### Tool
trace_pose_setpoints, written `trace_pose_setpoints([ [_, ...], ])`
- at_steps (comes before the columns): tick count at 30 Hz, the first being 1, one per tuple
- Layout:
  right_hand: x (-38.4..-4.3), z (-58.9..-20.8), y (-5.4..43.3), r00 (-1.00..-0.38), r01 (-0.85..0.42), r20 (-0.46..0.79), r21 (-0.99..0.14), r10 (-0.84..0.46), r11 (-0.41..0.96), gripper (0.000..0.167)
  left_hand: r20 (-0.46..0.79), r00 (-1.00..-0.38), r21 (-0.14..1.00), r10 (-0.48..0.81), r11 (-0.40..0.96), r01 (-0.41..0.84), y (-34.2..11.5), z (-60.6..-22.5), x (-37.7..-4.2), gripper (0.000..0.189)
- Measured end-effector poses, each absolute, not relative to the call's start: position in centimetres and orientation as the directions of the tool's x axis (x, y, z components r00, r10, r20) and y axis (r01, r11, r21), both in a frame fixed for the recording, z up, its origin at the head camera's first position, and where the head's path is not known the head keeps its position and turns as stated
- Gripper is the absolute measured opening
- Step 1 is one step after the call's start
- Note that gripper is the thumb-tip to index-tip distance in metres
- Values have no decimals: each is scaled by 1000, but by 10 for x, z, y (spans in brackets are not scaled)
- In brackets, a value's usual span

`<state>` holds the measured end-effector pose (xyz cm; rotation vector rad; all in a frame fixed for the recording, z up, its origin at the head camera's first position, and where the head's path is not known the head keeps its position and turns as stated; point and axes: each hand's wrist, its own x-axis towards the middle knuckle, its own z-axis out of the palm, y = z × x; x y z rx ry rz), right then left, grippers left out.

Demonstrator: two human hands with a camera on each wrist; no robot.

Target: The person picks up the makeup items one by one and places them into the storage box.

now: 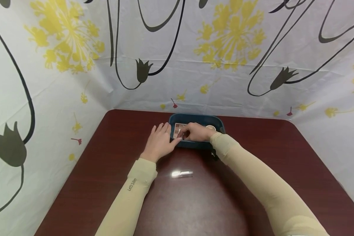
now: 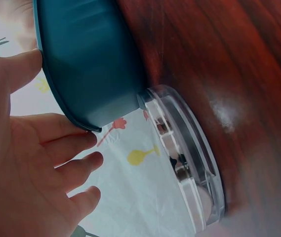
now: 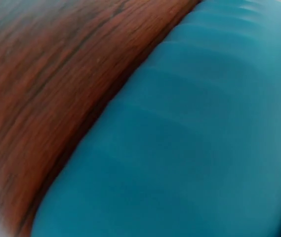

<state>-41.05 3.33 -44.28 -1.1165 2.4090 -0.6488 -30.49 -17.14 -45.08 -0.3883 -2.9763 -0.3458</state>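
A dark teal basket (image 1: 191, 144) stands at the back of the table. My left hand (image 1: 159, 142) is at its left end, thumb against the rim and the other fingers loosely extended; the left wrist view also shows this hand (image 2: 36, 148) beside the teal wall (image 2: 91, 64). My right hand (image 1: 196, 132) reaches into the basket with bent fingers, over a palette (image 1: 177, 129) of coloured squares. Whether it pinches something is hidden. A round pale item (image 1: 211, 127) lies in the basket to the right. The right wrist view shows only the outer wall (image 3: 180, 128) and wood.
A shiny clear tube-like item (image 1: 182, 173) lies on the dark red-brown table (image 1: 112, 203) in front of the basket. Something small and black (image 1: 214, 154) is by the basket's front right. A patterned white cloth (image 1: 177, 46) hangs behind and at the sides.
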Motion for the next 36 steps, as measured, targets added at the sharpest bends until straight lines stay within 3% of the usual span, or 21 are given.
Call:
trace_pose_setpoints([
  [12,-402,-425,54,-640,-581,-108,-580,-761,571,19,153,-957,212,247,938,276,-162,-447,-306,84],
  [19,-390,-404,76,-740,-573,43,-564,-672,595,19,151,-960,249,235,931,267,-162,-445,-305,85],
  [24,-378,-398,90,-777,-589,176,-541,-604,600,17,153,-963,263,222,930,256,-165,-446,-304,85],
  [36,-352,-404,117,-812,-582,299,-483,-501,655,39,162,-963,289,214,923,254,-167,-449,-303,87],
])
